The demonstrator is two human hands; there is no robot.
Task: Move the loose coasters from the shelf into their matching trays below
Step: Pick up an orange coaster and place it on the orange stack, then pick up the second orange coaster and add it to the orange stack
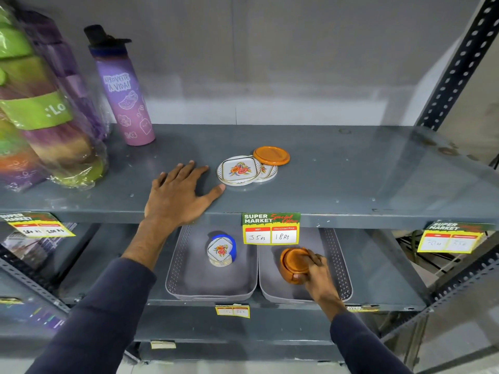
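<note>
- Above, on the shelf [324, 174]: two white floral coasters [239, 170] overlapping, one orange coaster [271, 155] touching their far right edge.
- Left hand [179, 195] spread flat on the shelf, just left of the floral coasters.
- Right hand [314, 271] pinching the orange coaster stack [293, 261] inside the right tray [339, 265].
- Left tray [178, 265]: floral stack in a blue holder [222, 251].

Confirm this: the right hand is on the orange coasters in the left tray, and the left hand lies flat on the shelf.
Not quite: the head view shows the right hand on the orange coasters in the right tray, not the left. The left hand does lie flat on the shelf.
</note>
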